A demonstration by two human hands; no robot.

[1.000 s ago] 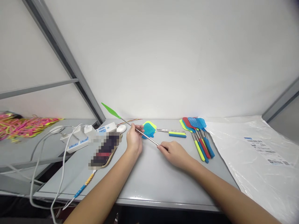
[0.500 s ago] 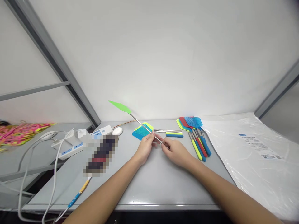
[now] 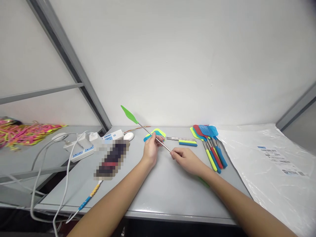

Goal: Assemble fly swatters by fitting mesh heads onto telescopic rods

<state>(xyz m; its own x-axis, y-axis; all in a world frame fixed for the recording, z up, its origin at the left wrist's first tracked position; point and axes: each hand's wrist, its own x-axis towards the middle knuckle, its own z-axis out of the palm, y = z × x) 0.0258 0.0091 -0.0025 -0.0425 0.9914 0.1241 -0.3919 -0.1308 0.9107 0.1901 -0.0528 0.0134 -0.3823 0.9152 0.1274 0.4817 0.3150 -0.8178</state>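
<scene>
My left hand is closed around the thin metal rod of a green fly swatter, just below its upper stretch. Lower on the same rod, my right hand pinches it between thumb and fingers. The swatter slants from its raised green head at the upper left down to the right. A bit of green shows under my right forearm, most of it hidden. Behind my left hand lie blue and yellow swatter heads, partly covered. Beside them rest metal rods with yellow and blue handles.
Several assembled fly swatters fan out on the right of the grey table. A white plastic bag with a label covers the far right. Power strips, white cables and a pixelated object occupy the left.
My hands have moved a little apart along the rod, the left one toward the swatter's head. A bit of green now shows below my right forearm. The view has shifted slightly left.
</scene>
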